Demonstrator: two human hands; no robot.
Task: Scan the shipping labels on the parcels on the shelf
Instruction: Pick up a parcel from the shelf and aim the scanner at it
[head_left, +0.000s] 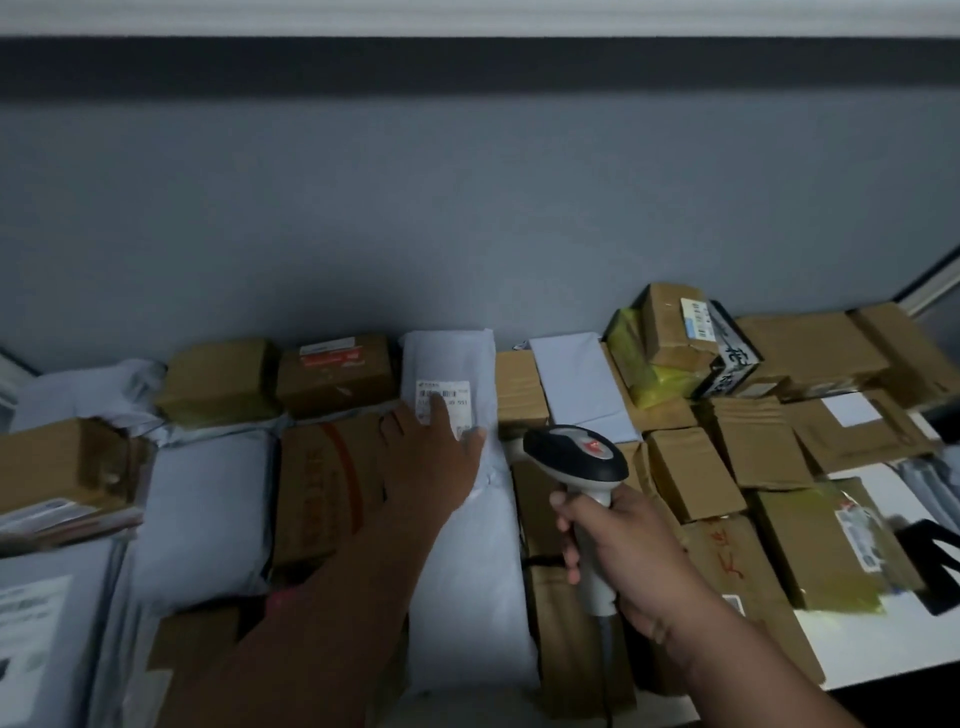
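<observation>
Head view, looking down on a shelf packed with parcels against a blue-grey wall. Your left hand lies flat, fingers straight and released, on a tall pale-grey plastic mailer bag at centre; its fingertips cover the lower left part of the white printed shipping label on that bag, so only the barcode strip and a few digits show, too blurred to read. Your right hand has its grip clenched round the handle of a grey-and-black pistol-shaped barcode scanner, whose head sits just right of the bag and below the label; its cable runs down out of the picture. Left of the bag lies a brown cardboard box with an orange printed stripe, partly hidden by your left forearm. Farther back stands a small brown carton with a red-and-white label. At right, a yellow plastic-wrapped packet sits under a taped brown box with a blue-edged label. Parcels at the left and bottom edges are cut off, and dim light obscures most other label print.
</observation>
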